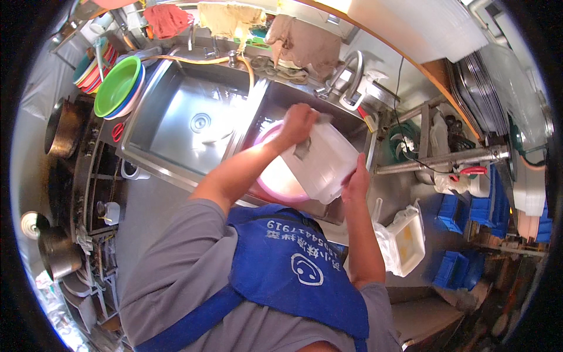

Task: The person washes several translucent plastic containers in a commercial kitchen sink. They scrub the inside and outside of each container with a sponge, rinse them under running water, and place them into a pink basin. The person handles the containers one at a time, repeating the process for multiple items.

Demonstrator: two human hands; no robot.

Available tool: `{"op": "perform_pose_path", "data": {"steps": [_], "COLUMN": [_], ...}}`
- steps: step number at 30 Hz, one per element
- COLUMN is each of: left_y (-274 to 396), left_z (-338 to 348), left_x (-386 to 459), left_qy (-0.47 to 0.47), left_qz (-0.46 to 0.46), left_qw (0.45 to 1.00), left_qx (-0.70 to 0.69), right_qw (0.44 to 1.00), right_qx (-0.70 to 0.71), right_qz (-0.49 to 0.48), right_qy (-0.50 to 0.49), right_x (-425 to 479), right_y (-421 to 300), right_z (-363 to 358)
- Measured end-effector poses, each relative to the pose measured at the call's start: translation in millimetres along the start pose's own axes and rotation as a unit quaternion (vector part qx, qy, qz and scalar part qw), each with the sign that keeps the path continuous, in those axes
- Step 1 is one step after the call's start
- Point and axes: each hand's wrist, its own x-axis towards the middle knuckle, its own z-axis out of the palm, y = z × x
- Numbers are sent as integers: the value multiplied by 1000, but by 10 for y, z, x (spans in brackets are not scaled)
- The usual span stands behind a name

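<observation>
A white plastic container [327, 154] is tilted over a pink basin [288, 193] in the right-hand sink bowl [281, 99]. Pale, cloudy liquid shows in the basin. My left hand [301, 122] is curled at the container's far left edge; a small pale patch by its fingertips is too blurred to name. With my right hand [357, 178] I grip the container's right edge, and the thumb lies along its side. A greyish patch [302, 149] shows on the container's near face. Part of the basin is hidden behind the container.
Left of the basin is the other steel sink bowl [176, 127]. A faucet [354, 83] arches over the back right. Stacked colored basins [118, 86] and red-handled scissors [117, 131] lie left. A foam box [409, 246] stands right of my right arm, below a metal rail [440, 162].
</observation>
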Motion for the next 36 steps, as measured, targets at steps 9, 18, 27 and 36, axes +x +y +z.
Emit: {"op": "perform_pose_path", "data": {"steps": [9,18,27,36], "left_y": [289,736,879,842], "left_z": [-84,285,327,97], "left_x": [-9,-91,-753,-177], "left_qy": [57,38,-119,-263], "left_qz": [24,14,223,67], "left_qw": [997,979,954,928], "left_qx": [-46,-199,-163,-257], "right_qw": [999,996,984,999], "right_qx": [32,73,164,46], "right_qz": [-13,24,24,-2], "right_qy": [5,35,61,-15], "right_x": [256,480,465,512], "right_y": [273,451,391,480], "right_z": [-231,-247,-137,-390]}}
